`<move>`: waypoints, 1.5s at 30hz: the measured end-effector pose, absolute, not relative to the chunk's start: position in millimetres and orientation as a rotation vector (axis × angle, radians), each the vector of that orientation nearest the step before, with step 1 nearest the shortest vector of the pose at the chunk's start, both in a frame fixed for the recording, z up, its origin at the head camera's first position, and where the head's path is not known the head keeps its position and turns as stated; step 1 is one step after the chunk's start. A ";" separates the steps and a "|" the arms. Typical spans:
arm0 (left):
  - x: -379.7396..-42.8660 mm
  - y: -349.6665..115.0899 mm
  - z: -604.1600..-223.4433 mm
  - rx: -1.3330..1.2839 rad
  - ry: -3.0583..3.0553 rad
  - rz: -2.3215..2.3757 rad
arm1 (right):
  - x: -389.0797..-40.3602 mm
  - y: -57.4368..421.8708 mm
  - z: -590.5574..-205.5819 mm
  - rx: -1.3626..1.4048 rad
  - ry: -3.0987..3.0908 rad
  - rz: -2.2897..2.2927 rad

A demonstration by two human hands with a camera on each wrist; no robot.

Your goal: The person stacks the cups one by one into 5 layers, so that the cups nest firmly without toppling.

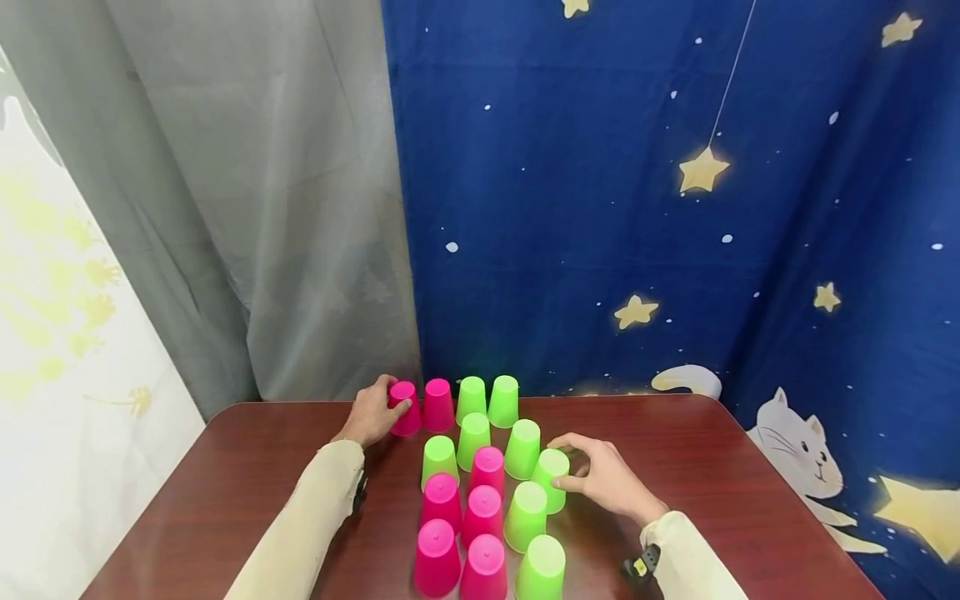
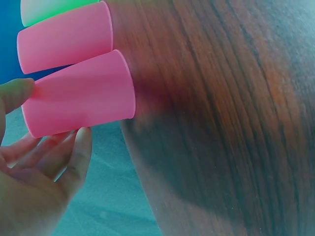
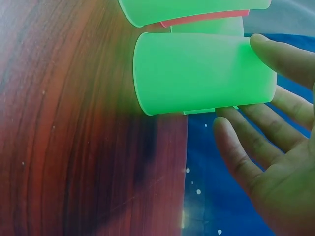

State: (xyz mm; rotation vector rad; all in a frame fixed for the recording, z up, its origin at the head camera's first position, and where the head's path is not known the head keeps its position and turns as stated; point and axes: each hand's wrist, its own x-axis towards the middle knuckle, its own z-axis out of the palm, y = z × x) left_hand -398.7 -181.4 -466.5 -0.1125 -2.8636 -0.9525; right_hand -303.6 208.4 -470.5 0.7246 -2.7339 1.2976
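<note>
At the back left of the table, my left hand [image 1: 371,414] holds an upside-down pink cup [image 1: 406,417] between thumb and fingers. The left wrist view shows the thumb on one side of this cup [image 2: 81,96] near its base, with fingers along the other side. My right hand [image 1: 613,481] grips an upside-down light green cup [image 1: 552,490] at the right edge of the group. In the right wrist view its thumb presses that green cup [image 3: 202,73] near the base, and the fingers lie along the opposite side, partly hidden behind it.
Several more upside-down cups stand close together in rows, among them a pink cup [image 1: 438,406] beside the left-held one and a green cup [image 1: 541,569] at the front. They stand on a dark red-brown wooden table [image 1: 720,492]. A blue star-patterned curtain [image 1: 555,250] hangs behind its far edge.
</note>
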 end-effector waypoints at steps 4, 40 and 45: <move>-397.2 -182.9 -469.8 -0.105 -2.863 -0.951 | -304.0 209.7 -470.7 0.732 -2.747 1.299; -318.4 -199.7 -474.4 -0.316 -2.695 -1.081 | -342.3 230.1 -462.8 0.632 -2.761 1.152; -304.6 -194.9 -473.8 -0.314 -2.701 -1.118 | -348.8 227.9 -459.3 0.613 -2.762 1.111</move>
